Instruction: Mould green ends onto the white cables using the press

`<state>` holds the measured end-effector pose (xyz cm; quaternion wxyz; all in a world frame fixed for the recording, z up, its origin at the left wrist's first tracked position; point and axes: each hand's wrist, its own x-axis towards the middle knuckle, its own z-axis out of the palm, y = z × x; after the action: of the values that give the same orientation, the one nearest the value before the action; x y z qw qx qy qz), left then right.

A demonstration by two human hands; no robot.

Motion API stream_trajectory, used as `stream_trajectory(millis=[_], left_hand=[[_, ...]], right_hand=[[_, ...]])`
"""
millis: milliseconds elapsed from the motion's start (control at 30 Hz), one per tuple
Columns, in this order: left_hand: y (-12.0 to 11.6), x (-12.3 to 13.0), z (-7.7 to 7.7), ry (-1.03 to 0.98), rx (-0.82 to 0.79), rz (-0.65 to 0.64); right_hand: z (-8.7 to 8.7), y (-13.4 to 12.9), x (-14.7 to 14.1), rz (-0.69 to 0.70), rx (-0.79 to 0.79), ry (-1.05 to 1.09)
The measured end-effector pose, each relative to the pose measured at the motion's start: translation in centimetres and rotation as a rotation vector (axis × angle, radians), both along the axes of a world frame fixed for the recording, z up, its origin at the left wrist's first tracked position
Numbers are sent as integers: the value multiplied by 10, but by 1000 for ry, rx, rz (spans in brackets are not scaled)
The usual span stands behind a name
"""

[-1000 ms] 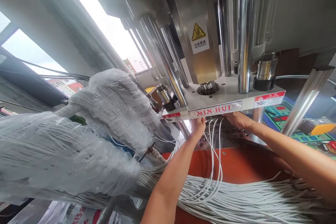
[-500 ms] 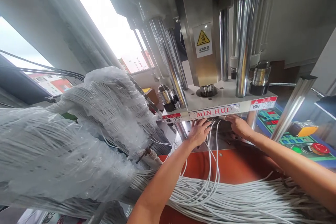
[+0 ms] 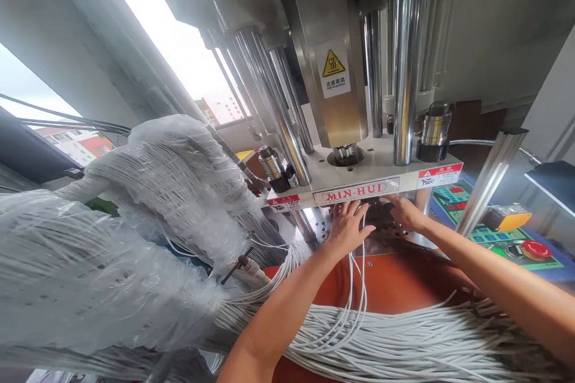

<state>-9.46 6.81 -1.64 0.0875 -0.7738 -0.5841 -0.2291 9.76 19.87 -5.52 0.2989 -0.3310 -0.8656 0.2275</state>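
Observation:
My left hand [image 3: 348, 227] reaches under the front edge of the press plate [image 3: 363, 190], its fingers spread and the fingertips partly hidden below the plate. Several thin white cables [image 3: 363, 287] hang down beneath this hand. To the right, my right hand [image 3: 405, 213] is also at the plate's underside, index finger stretched out to the left along the edge. Its other fingers are curled, and what they may hold is hidden. Dark metal parts lie in shadow between the two hands.
A thick bundle of white cables [image 3: 404, 341] crosses the orange surface [image 3: 390, 281]. Plastic-wrapped cable bundles [image 3: 179, 185] stand at the left. Chrome columns [image 3: 408, 60] rise above the plate. A control panel with a red button [image 3: 536, 249] is at the right.
My left hand has opened wider, its thumb now stretched to the right over the hanging cables. The view has shifted, so the press appears slightly farther left.

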Motion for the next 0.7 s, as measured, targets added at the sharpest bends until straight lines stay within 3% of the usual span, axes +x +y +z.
stream_trajectory(millis=[167, 467, 700], left_hand=[[6, 4, -1, 53, -30, -3], [17, -3, -5, 109, -45, 15], [0, -11, -7, -36, -30, -11]], right_hand=[[-1, -5, -2, -40, -22, 32], [-5, -18, -14, -51, 104, -63], [10, -13, -10, -27, 120, -211]])
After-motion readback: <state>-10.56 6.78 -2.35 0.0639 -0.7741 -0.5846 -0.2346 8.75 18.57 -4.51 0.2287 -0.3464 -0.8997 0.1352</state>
